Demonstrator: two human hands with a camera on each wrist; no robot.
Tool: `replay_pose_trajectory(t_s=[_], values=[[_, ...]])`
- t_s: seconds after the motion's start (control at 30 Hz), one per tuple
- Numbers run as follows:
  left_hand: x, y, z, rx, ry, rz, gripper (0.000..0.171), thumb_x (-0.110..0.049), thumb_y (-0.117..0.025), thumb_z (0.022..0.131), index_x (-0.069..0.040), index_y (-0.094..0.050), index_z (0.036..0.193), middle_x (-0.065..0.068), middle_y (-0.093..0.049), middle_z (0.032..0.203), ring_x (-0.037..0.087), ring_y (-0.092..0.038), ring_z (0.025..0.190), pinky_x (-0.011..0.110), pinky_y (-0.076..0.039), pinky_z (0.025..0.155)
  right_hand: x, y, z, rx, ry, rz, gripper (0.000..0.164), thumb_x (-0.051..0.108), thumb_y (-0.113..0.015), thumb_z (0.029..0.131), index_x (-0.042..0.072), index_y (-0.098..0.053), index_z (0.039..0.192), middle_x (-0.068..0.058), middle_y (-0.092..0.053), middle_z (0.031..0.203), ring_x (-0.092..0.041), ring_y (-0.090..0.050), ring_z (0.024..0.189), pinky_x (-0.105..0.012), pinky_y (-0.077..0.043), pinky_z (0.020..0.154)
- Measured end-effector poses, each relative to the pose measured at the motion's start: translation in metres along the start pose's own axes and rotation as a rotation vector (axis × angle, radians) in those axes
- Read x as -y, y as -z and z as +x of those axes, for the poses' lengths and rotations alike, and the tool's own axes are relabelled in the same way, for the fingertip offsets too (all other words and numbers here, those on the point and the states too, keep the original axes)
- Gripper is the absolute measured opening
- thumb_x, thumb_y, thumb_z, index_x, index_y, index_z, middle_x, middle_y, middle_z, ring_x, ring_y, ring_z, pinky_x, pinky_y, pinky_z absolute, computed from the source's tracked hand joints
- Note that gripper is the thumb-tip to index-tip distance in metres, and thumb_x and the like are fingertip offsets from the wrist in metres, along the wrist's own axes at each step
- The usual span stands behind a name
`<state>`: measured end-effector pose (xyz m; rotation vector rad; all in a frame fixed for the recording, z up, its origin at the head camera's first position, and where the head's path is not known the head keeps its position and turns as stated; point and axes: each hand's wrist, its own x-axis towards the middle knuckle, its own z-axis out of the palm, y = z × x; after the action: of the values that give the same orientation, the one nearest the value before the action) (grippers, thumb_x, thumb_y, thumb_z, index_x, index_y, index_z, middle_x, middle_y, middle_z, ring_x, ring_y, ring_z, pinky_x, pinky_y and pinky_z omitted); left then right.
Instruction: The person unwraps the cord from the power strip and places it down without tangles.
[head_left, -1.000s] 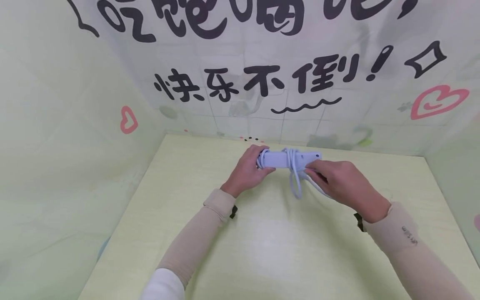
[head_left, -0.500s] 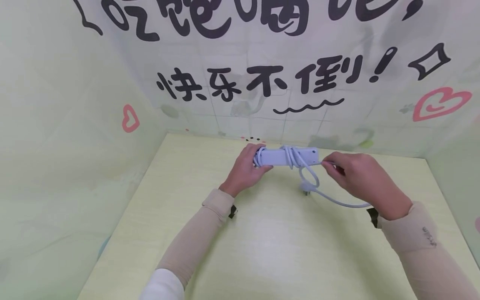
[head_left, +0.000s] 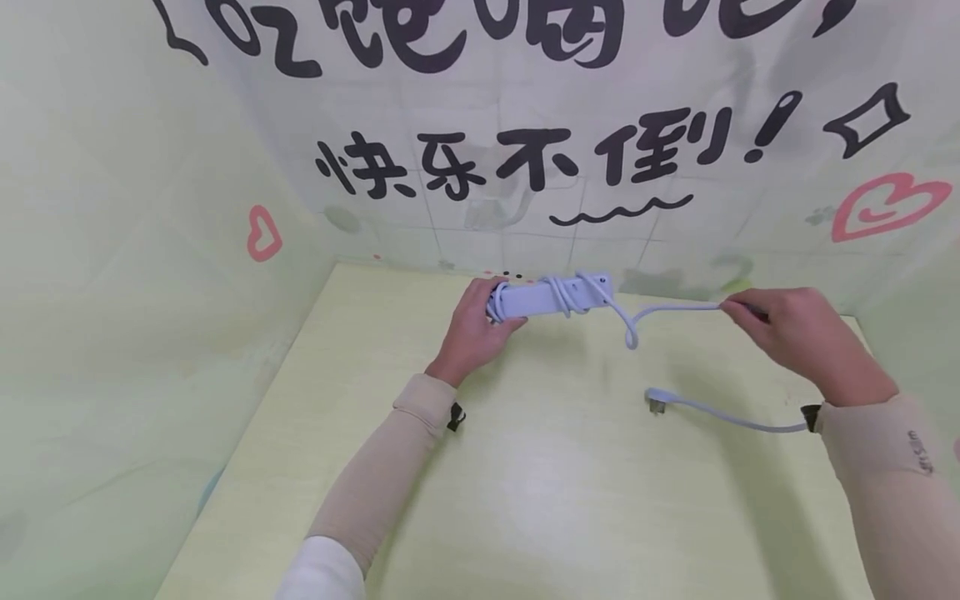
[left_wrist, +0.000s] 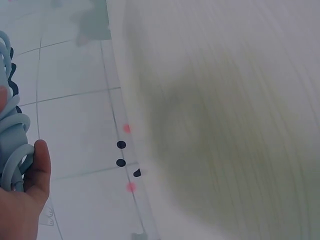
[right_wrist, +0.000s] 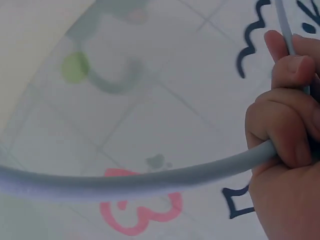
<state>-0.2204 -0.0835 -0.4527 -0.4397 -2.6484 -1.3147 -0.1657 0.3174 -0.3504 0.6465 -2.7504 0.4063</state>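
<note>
A pale power strip (head_left: 532,300) is held up over the table's far side, with its cord (head_left: 561,296) wound round it in several loops. My left hand (head_left: 476,329) grips the strip's left end, fingers and thumb curled round it and the loops there. Out to the right, my right hand (head_left: 806,342) pinches the cord, which runs from the strip through a small twist (head_left: 632,335). In the right wrist view the curled fingers (right_wrist: 280,120) wrap the cord. The free end hangs below that hand and ends in a plug (head_left: 657,400) with metal prongs.
The light wooden table (head_left: 517,500) meets a printed wall sheet (head_left: 465,242) just behind the strip. Further sheets stand to the left (head_left: 150,333) and right (head_left: 915,325) of the table. A bluish edge (head_left: 210,490) shows by the left table edge.
My right hand has moved right, drawing a length of cord off the strip. The plug has swung right, away from the strip. My left hand and the strip have shifted slightly left and away.
</note>
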Motion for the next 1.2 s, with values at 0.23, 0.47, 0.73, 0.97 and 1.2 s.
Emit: replay_pose_trajectory(t_s=[0.23, 0.47, 0.73, 0.97, 1.2], values=[[0.002, 0.0, 0.0, 0.0, -0.001, -0.003, 0.064, -0.025, -0.078, 0.092, -0.01, -0.047, 0.146, 0.01, -0.052, 0.138, 0.026, -0.056, 0.122, 0.044, -0.053, 0.103, -0.037, -0.032, -0.008, 0.264, -0.217, 0.09, 0.033, 0.022, -0.054, 0.106, -0.003, -0.07, 0.119, -0.022, -0.074, 0.105, -0.036, -0.069, 0.09, -0.056, -0.054, 0.084], [-0.001, -0.004, 0.0, 0.044, -0.003, 0.033, 0.064, -0.026, -0.078, 0.091, -0.01, -0.047, 0.145, 0.008, -0.054, 0.131, 0.024, -0.055, 0.115, 0.042, -0.053, 0.097, -0.052, -0.075, -0.016, 0.466, -0.272, 0.188, 0.042, 0.025, -0.038, 0.112, -0.006, -0.06, 0.13, -0.022, -0.07, 0.103, -0.035, -0.066, 0.091, -0.053, -0.052, 0.084], [-0.001, -0.01, -0.001, 0.064, -0.026, 0.055, 0.063, -0.025, -0.079, 0.089, -0.01, -0.05, 0.142, 0.007, -0.056, 0.125, 0.021, -0.054, 0.109, 0.037, -0.053, 0.092, -0.044, -0.106, -0.02, 0.482, -0.232, 0.209, 0.032, 0.01, -0.046, 0.107, -0.006, -0.061, 0.131, -0.03, -0.066, 0.126, -0.051, -0.06, 0.118, -0.062, -0.048, 0.099], [-0.003, -0.01, -0.001, 0.055, -0.028, 0.063, 0.063, -0.027, -0.079, 0.09, -0.009, -0.05, 0.143, 0.008, -0.056, 0.126, 0.021, -0.054, 0.108, 0.037, -0.052, 0.09, -0.026, -0.109, -0.013, 0.437, -0.18, 0.194, 0.031, 0.003, -0.047, 0.102, -0.006, -0.066, 0.125, -0.027, -0.069, 0.12, -0.048, -0.063, 0.114, -0.06, -0.05, 0.098], [-0.003, -0.011, 0.0, 0.039, -0.043, 0.08, 0.062, -0.026, -0.079, 0.09, -0.007, -0.05, 0.141, 0.009, -0.056, 0.123, 0.023, -0.054, 0.107, 0.039, -0.053, 0.09, 0.026, -0.09, 0.01, 0.259, -0.196, 0.251, 0.025, 0.014, -0.055, 0.104, -0.002, -0.072, 0.114, -0.02, -0.073, 0.11, -0.035, -0.069, 0.098, -0.053, -0.055, 0.086]])
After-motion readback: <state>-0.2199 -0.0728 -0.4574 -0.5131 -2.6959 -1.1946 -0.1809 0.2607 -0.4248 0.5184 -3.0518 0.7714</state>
